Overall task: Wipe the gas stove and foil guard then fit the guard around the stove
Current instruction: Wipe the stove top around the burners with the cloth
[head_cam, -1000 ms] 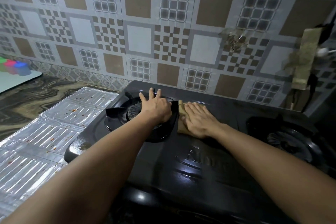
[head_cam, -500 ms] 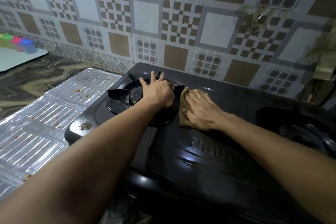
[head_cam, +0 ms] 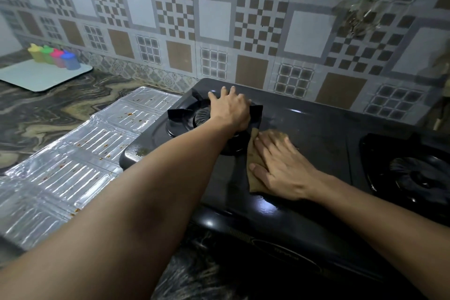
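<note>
Stove (head_cam: 304, 143) sat black and glossy on the marbled counter (head_cam: 36, 114), its back edge against the patterned tile wall (head_cam: 219, 19). I saw my right hand (head_cam: 280, 170) pressed flat on a tan cloth (head_cam: 255, 178), fingers together and spread over it rather than gripping, on the stove top just right of the left burner (head_cam: 202, 117). My left hand (head_cam: 230, 109) lay palm down on that burner's grate, fingers a little apart and curled over its far side; I could not tell whether it truly gripped the grate. The right burner (head_cam: 414, 175) stood well apart, untouched. The foil guard (head_cam: 80, 153) lay unfolded and flat on the counter, touching the stove's left edge, speckled with reddish-brown spots. Farther left, near the wall, a pale tray (head_cam: 46, 78) held four coloured bottles (head_cam: 54, 57) in a row.
</note>
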Motion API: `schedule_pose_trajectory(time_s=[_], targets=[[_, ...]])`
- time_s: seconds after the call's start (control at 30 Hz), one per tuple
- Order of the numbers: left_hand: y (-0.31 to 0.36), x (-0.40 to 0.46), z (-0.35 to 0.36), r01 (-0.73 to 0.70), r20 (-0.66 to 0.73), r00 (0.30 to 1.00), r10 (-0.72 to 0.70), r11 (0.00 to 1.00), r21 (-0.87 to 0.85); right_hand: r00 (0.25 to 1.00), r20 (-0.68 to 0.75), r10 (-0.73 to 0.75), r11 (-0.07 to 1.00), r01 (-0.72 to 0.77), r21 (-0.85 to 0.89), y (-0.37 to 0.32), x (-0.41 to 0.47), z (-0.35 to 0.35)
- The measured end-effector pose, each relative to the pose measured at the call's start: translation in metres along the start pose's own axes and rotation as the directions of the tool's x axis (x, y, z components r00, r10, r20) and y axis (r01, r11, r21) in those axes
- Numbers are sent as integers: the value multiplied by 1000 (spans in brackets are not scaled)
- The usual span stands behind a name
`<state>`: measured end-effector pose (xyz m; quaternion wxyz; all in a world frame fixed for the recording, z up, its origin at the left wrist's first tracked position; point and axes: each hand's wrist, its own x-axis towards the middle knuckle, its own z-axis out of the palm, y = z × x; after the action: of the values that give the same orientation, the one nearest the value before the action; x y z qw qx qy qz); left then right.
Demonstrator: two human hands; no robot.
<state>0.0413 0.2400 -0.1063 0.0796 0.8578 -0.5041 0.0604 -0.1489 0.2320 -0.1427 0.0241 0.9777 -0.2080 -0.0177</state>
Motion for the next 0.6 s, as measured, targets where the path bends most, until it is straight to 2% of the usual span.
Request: schedule_pose_trajectory(time_s=[0.13,0.3,0.4,0.5,0.6], targets=[[-12,-9,-11,-21,-116,993,3,987,-157,998,-34,52,998,-51,21,-19,-9,0],[-69,-31,-24,-75,-174,984,42,979,-191,983,33,178,977,-181,116,-51,-15,-5],[-108,-45,-27,-80,-232,972,31,976,-203,975,-3,224,968,-222,114,-82,-23,-3],[-145,-66,-26,-23,-253,967,-40,970,-240,974,-46,221,973,-217,84,-117,-23,-4],[-171,-86,-21,110,-186,966,-177,940,-324,980,-53,190,977,-184,107,-142,-13,-6]])
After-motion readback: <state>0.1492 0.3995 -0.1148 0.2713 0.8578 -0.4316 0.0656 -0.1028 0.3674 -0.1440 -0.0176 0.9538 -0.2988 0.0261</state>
